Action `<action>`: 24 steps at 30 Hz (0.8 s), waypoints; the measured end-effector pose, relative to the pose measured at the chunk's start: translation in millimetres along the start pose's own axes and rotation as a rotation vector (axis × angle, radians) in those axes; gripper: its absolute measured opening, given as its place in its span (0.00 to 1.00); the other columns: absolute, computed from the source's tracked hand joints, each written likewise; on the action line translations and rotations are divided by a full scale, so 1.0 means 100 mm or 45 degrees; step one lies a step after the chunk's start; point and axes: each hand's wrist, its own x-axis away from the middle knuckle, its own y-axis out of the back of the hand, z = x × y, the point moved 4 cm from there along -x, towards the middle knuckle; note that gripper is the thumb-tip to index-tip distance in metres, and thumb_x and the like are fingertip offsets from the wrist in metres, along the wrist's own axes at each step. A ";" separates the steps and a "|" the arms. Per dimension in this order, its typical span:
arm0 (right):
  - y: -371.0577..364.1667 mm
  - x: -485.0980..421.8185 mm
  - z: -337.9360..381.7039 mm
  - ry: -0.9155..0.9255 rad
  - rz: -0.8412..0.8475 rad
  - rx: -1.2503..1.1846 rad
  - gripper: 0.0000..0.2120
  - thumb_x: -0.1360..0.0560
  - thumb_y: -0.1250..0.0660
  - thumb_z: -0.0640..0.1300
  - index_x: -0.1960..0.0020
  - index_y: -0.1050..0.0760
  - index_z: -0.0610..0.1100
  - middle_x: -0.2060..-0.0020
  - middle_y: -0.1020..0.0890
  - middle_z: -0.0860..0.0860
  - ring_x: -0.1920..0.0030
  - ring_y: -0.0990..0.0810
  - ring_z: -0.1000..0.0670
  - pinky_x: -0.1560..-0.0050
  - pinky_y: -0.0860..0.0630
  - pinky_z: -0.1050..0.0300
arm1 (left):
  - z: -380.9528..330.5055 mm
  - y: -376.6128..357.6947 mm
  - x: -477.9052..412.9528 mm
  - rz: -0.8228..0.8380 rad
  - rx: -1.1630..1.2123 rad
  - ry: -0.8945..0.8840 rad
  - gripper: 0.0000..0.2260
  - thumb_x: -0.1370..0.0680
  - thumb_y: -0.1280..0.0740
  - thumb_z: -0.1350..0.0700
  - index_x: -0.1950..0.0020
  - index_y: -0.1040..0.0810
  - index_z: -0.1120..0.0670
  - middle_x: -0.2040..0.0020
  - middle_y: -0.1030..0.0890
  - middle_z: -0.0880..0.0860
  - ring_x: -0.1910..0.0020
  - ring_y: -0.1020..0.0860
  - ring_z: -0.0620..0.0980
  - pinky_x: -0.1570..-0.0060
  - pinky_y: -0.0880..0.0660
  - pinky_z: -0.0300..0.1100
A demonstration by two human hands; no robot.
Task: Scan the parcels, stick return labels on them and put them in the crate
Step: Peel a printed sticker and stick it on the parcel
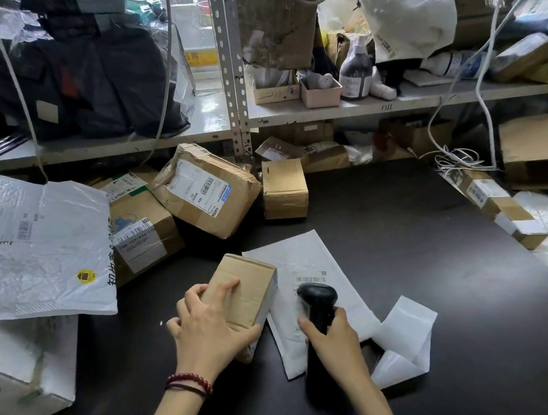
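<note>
My left hand grips a small brown cardboard parcel, held tilted on the black table. Its white labelled side faces right. My right hand holds a black handheld scanner, whose head points left at that side of the parcel from close by. Under both lies a white padded mailer with a barcode label. A strip of white label backing curls to the right of the scanner. No crate is in view.
Several brown parcels are piled at the table's back left beside a small box. A big white plastic bag parcel lies at the left. Metal shelving with boxes, bottles and cables stands behind. A long box lies at the right.
</note>
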 end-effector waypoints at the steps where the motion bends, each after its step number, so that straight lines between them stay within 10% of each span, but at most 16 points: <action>1: -0.03 0.00 0.00 0.004 0.008 -0.013 0.25 0.26 0.31 0.56 0.38 0.34 0.43 0.46 0.23 0.47 0.46 0.24 0.48 0.57 0.30 0.59 | 0.00 -0.02 0.00 0.031 -0.011 -0.015 0.36 0.36 0.32 0.32 0.31 0.41 0.34 0.34 0.40 0.51 0.35 0.38 0.52 0.38 0.38 0.52; 8: 0.10 0.02 0.05 0.059 0.127 0.159 0.22 0.22 0.39 0.59 0.32 0.32 0.52 0.40 0.23 0.51 0.39 0.25 0.50 0.46 0.33 0.60 | -0.34 -0.08 -0.07 0.007 -0.041 -0.279 0.23 0.25 0.37 0.40 0.31 0.37 0.40 0.26 0.45 0.51 0.27 0.46 0.53 0.28 0.55 0.59; 15: 0.74 0.13 0.05 0.149 -0.212 0.368 0.08 0.22 0.38 0.57 0.51 0.22 0.57 0.55 0.19 0.62 0.55 0.21 0.60 0.55 0.24 0.59 | -1.16 -0.27 0.06 -0.170 0.268 -0.844 0.09 0.29 0.40 0.47 0.50 0.25 0.40 0.48 0.23 0.39 0.44 0.29 0.42 0.40 0.40 0.47; 24: 1.25 0.27 -0.51 0.107 -0.406 0.323 0.03 0.24 0.33 0.53 0.57 0.23 0.59 0.58 0.18 0.59 0.55 0.21 0.57 0.54 0.23 0.57 | -1.76 -0.90 0.35 0.419 0.400 -1.187 0.09 0.29 0.35 0.60 0.50 0.23 0.52 0.50 0.21 0.48 0.49 0.25 0.51 0.49 0.28 0.46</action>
